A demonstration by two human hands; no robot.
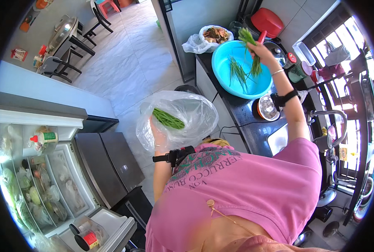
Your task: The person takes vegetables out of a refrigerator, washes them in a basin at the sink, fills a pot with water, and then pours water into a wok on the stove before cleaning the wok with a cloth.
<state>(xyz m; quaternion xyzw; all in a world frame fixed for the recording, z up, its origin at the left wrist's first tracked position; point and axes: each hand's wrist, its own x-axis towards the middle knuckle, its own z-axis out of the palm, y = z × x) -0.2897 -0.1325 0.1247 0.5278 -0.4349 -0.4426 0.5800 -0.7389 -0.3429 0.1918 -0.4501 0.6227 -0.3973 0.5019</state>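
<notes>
My right hand (261,54) is closed around a bunch of long thin green stalks (248,36), which look like garlic chives. It holds them over a light-blue plastic basin (218,75) on the dark counter. More loose stalks (236,72) lie on the basin's bottom. On the left, my left hand (158,134) grips a clear plastic bag (202,115) at its side, partly seen through the film. A bundle of green stalks (168,119) rests in the bag, close to my left fingertips. The bag's mouth is spread wide.
An open refrigerator (80,176) with bagged food stands at the left. Beside the basin are a bag of food scraps (217,34), a red saucepan (266,22), a lidded pot (274,52) and a bowl (268,107). A sink (276,140) and faucet (339,126) are at the right.
</notes>
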